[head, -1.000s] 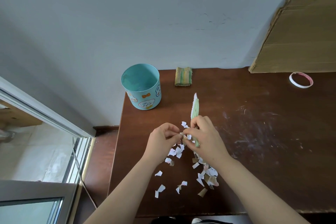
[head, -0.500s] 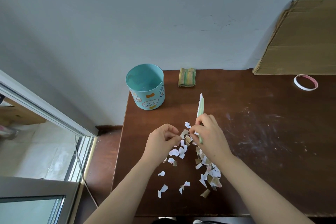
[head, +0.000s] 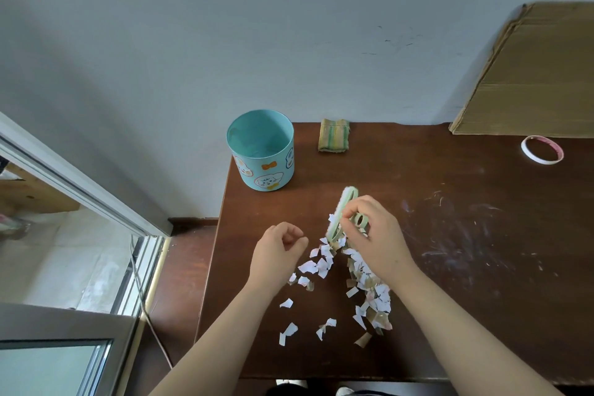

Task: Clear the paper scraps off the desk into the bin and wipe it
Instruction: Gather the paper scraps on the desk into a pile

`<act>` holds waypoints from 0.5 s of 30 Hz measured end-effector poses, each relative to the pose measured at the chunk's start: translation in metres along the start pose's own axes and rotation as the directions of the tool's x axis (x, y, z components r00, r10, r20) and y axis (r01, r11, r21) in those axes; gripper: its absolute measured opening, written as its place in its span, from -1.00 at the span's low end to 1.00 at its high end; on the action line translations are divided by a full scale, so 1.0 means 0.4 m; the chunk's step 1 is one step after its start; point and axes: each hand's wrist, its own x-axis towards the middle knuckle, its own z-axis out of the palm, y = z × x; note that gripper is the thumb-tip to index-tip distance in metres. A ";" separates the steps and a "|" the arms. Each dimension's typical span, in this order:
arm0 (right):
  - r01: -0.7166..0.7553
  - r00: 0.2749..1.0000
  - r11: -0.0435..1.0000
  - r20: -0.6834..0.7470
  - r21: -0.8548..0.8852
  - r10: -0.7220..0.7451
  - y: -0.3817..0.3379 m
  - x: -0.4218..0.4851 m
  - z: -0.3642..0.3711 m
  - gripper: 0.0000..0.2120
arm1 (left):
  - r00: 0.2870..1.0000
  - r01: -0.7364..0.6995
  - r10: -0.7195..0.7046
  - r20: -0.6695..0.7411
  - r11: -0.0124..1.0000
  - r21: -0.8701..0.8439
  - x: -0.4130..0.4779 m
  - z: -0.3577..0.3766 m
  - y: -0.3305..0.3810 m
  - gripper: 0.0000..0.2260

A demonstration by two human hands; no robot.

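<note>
Over the paper scraps (head: 321, 265), right grip (head: 374, 235) around green brush (head: 348, 196), left grip (head: 278, 247) slack, seemingly empty.

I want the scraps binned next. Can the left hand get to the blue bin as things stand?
Probably yes: the left hand holds nothing visible, and only bare desk lies between it and the blue bin. The right hand grips the green brush.

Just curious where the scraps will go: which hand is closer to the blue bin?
Left. The left hand sits in front of the blue bin, nearer the person; the right hand, gripping the green brush, is farther right.
</note>
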 end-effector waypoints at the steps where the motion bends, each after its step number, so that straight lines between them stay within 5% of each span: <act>1: -0.033 0.999 0.996 0.011 0.086 0.032 -0.006 0.002 0.002 -0.91 | 1.000 0.014 -0.015 -0.025 0.999 -0.034 -0.002 -0.007 -0.008 -0.99; 8: -0.130 0.946 0.976 0.315 0.175 0.070 -0.055 -0.015 0.118 -0.84 | 0.971 0.091 -0.130 -0.201 0.977 -0.192 -0.050 -0.059 -0.082 -0.87; 15: -0.110 0.891 0.984 0.452 0.143 0.034 -0.041 -0.055 0.185 -0.91 | 0.971 0.160 -0.188 -0.150 0.970 -0.181 -0.102 -0.070 -0.135 -0.89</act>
